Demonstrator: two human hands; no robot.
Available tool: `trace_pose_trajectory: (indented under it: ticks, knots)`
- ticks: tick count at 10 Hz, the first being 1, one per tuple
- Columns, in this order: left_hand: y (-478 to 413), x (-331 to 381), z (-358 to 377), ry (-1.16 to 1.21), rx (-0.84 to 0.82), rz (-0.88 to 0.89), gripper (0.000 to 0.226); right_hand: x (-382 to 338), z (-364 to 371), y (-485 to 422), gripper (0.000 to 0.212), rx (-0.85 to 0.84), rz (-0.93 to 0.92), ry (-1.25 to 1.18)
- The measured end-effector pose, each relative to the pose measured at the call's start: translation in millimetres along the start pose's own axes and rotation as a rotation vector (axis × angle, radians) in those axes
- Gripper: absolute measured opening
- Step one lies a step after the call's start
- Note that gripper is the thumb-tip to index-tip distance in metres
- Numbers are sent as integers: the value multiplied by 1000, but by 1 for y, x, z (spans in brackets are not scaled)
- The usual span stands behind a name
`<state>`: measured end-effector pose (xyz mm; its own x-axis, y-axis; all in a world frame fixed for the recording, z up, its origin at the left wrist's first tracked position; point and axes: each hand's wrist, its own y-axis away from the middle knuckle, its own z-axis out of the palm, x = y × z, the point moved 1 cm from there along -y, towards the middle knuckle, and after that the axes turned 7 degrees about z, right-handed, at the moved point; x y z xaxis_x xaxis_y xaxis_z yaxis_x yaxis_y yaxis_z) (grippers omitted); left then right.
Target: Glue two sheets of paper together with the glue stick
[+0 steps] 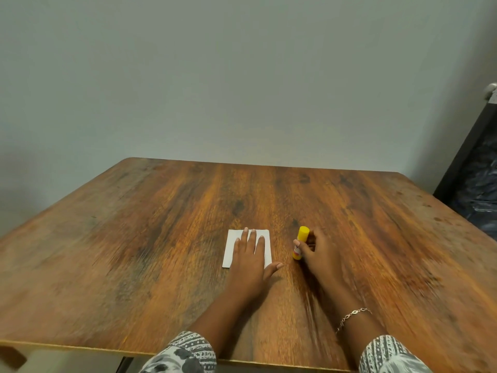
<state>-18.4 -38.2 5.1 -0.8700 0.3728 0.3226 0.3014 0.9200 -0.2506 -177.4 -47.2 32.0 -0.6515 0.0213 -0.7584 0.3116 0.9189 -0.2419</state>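
Glue stick (300, 242) near-upright, cap up; right hand (320, 251) grip clamped on it; left hand (248, 255) flat on paper (231, 247).

L hand (251, 255) lies flat, palm down, fingers spread on white paper (230, 250), thumb out to the side w/ its tip off the paper's edge on the wooden table (134, 224). Can't tell if it's one sheet or two stacked. Paper pokes out beyond the fingertips and on the hand's outer side. R hand (318, 254) sits just beside L, apart from it, fingers curled round a yellow glue stick (300, 242), cap on, standing roughly upright w/ base at tabletop, betw the two hands. Thin chain bracelet (351, 317) on R wrist. Patterned grey-white sleeves (188, 351) at both forearms. Plain wall (242, 76) beyond table.
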Motion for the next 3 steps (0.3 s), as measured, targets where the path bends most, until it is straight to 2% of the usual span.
trace_pose_trajectory:
  ticks: [2, 3]
  knots:
    - [-1, -5, -4, -37, -17, 11, 134, -2, -3, 1, 19, -63, 25, 14]
    - [-2, -9, -7, -49, -40, -12, 133, -2, -7, 4, 36, -135, 53, 73]
